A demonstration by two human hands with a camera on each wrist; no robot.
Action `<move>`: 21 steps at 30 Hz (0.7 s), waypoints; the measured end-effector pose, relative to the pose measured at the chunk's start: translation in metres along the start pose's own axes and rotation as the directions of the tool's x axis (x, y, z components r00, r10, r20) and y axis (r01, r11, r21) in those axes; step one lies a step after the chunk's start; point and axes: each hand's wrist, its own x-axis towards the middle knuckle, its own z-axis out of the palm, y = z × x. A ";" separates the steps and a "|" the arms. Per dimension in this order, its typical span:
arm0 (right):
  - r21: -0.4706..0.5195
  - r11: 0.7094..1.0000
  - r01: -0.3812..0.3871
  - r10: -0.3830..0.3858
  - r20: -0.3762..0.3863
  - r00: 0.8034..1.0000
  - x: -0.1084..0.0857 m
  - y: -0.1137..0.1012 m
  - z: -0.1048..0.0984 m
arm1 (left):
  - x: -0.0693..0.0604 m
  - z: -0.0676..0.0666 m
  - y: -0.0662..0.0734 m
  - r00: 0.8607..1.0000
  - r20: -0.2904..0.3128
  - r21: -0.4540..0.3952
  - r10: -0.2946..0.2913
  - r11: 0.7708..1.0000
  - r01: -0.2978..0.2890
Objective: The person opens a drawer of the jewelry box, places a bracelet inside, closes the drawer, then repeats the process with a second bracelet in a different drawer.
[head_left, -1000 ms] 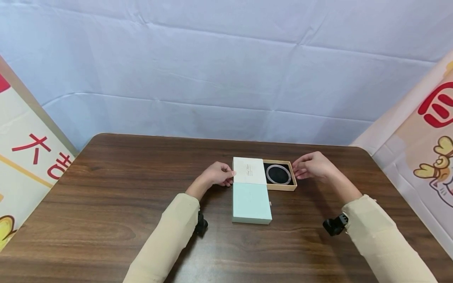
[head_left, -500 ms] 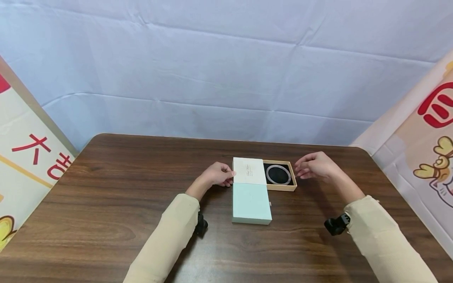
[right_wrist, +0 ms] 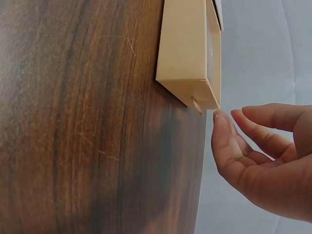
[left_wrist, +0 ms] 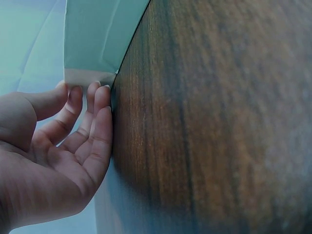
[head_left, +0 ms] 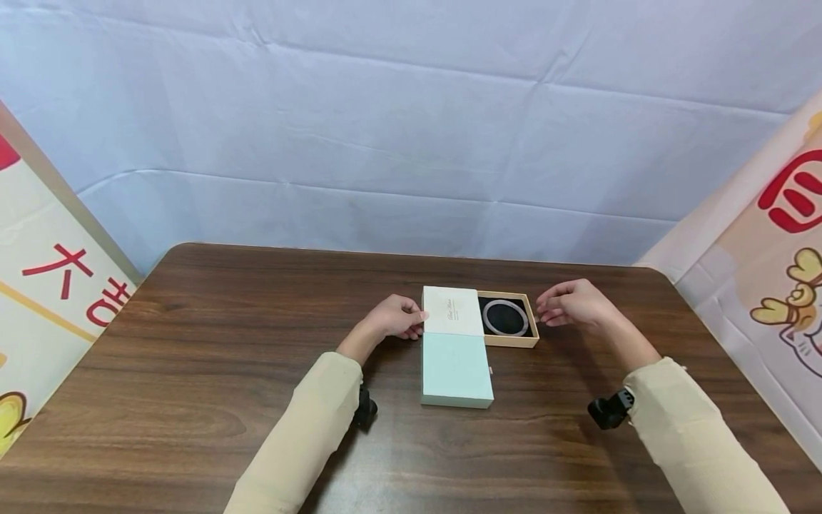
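My left hand [head_left: 399, 316] is at the left end of a white box sleeve [head_left: 449, 308] with small print. Its thumb lies on the top edge and the curled fingertips meet the end. A cream drawer [head_left: 511, 342] is slid partly out of the sleeve's right side. In the drawer a pale grey ring, like a bangle [head_left: 527, 323], lies on a black insert. My right hand [head_left: 571, 303] hovers just right of the drawer, fingers loosely bent and holding nothing. In the right wrist view its fingertips stand apart from the small ribbon loop [right_wrist: 197, 105] on the drawer's end.
A mint-green box [head_left: 456, 368] with a small tab on its right side lies against the sleeve's near edge. Both boxes rest on a dark wooden table [head_left: 225, 343]. Behind hangs a pale cloth [head_left: 385, 128], with printed panels at both sides.
The right hand has drawn slightly rightward, away from the drawer's end. The left hand, both boxes and the ring stay where they were.
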 end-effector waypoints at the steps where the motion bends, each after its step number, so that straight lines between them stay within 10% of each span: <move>1: -0.005 1.000 -0.001 0.001 -0.001 1.000 0.000 0.000 0.000 | 0.000 0.000 0.000 1.000 -0.001 0.001 -0.001 1.000 0.001; 21: -0.033 0.999 -0.032 0.032 0.008 0.999 0.004 0.012 0.001 | -0.002 0.000 0.002 1.000 -0.012 0.012 0.005 1.000 -0.005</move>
